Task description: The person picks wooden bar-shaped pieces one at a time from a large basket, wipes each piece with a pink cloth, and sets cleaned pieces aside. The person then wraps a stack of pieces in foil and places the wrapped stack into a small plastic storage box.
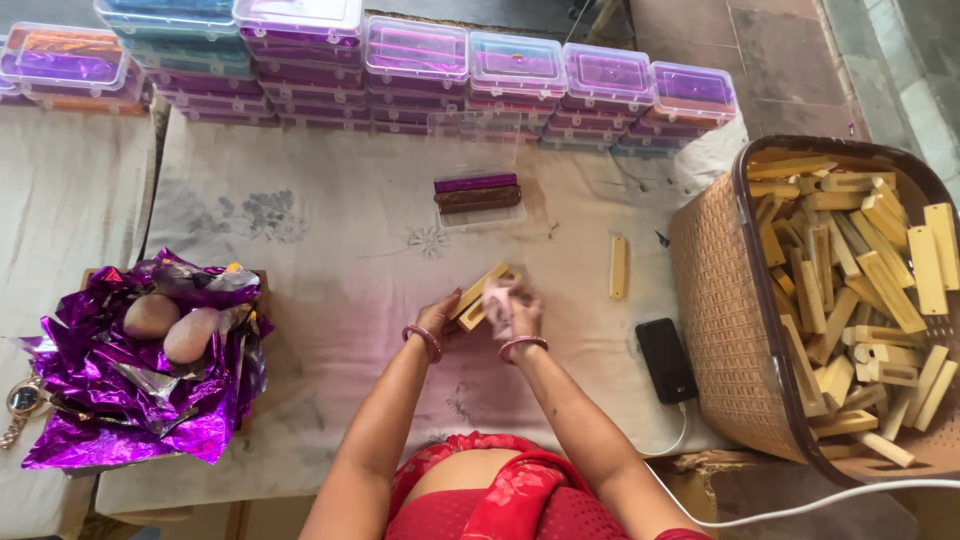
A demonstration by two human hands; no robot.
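My left hand (441, 313) grips a slotted wooden block (481, 294) at the middle of the cloth-covered table (330, 260). Against the block's near end, my right hand (512, 310) presses a small pale pink lump; it is blurred and I cannot tell what it is. Both wrists wear pink bangles. Another wooden block (619, 267) lies flat to the right of my hands. An open clear plastic box (477, 196) with a purple strip and a brown strip inside sits further back.
A woven basket (715, 300) full of wooden blocks stands at the right. A black phone (667, 359) with a white cable lies beside it. Purple foil sheets (140, 385) with two brownish lumps lie at left. Stacks of closed plastic boxes (420, 70) line the back.
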